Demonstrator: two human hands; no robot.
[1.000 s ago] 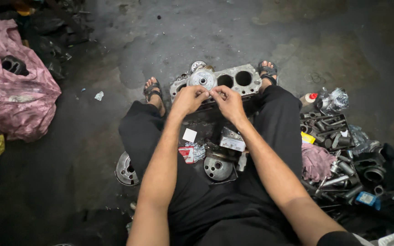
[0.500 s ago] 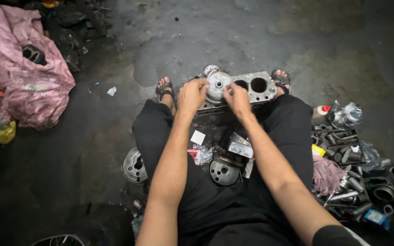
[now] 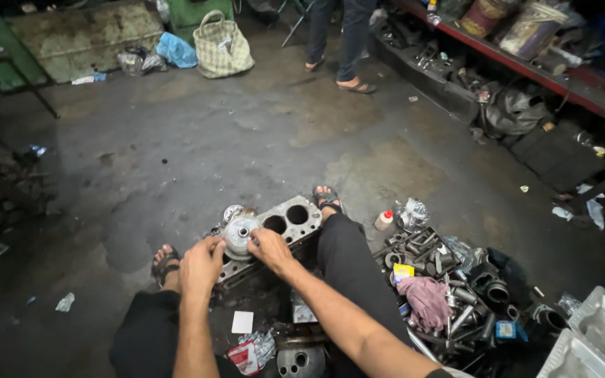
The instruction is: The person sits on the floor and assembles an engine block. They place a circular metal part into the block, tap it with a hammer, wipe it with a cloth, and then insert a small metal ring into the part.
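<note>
Gripping round metal part (image 3: 240,236); L hand (image 3: 201,267) & R hand (image 3: 269,249) fingers curled.

An engine block (image 3: 274,231) lies on the floor (image 3: 176,161) between the seated person's legs. A round metal part (image 3: 239,236) sits on the block's left end, with the left hand (image 3: 202,266) on its left and the right hand (image 3: 269,248) on its right. A heap of metal parts (image 3: 449,287) lies right of the right leg. A basket bag (image 3: 224,47) stands far behind, another person's feet (image 3: 337,73) to its right.
</note>
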